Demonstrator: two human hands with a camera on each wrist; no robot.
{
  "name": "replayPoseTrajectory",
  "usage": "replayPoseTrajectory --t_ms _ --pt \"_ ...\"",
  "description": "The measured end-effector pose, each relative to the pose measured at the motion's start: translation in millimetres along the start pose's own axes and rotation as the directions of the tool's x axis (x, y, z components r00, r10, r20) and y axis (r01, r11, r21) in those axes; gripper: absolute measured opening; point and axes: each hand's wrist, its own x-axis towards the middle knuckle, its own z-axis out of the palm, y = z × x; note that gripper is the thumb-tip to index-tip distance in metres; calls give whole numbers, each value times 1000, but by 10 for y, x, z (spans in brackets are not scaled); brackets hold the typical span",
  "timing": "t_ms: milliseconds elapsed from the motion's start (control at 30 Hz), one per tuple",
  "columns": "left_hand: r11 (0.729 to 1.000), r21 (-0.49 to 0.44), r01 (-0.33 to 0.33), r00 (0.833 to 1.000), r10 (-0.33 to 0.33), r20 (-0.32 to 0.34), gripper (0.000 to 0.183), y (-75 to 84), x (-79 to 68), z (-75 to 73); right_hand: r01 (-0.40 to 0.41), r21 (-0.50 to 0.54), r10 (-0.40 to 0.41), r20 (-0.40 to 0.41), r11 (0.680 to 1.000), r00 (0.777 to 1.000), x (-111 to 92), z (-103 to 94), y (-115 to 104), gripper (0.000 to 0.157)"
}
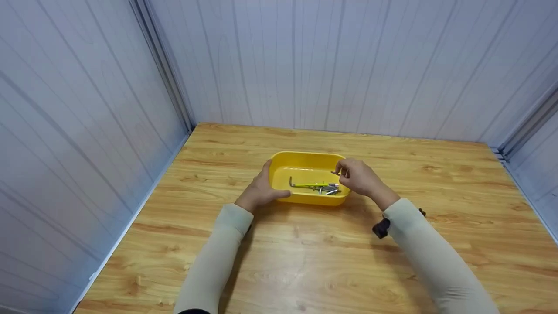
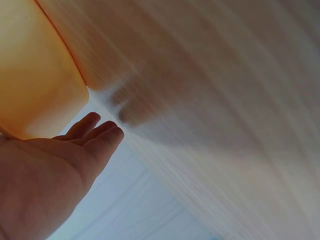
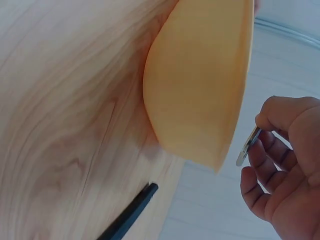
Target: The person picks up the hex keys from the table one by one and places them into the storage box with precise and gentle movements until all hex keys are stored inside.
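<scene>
A yellow plastic container [image 1: 307, 199] stands on the wooden table. My left hand [image 1: 261, 187] holds its left end, the thumb over the near rim and the other fingers along the outside; several of these extend past the wall in the left wrist view. My right hand [image 1: 357, 176] is over the right end, pinching a small, thin metal piece [image 3: 248, 146] between thumb and fingers; its exact kind is unclear. Inside the container lie an L-shaped, yellow-green rod [image 1: 304, 185], like a hex key, and several small silver metal pieces [image 1: 331, 191], too small to tell apart.
The wood-grain table [image 1: 296, 261] reaches back to a pale panelled wall [image 1: 314, 69], with another wall [image 1: 78, 131] on the left. A black device [image 1: 381, 228] is at the right wrist. A dark bar [image 3: 130, 212] shows low in the right wrist view.
</scene>
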Motion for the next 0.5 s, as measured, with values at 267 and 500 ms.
replayPoseTrajectory --t_ms 267,500 --pt "998 -53 -40 999 39 -8 123 1 12 -3 36 24 -37 31 999 999 125 165 -97 14" --pt "999 -40 -16 1000 15 -9 124 -7 10 6 -13 18 12 72 1000 997 197 290 -110 14"
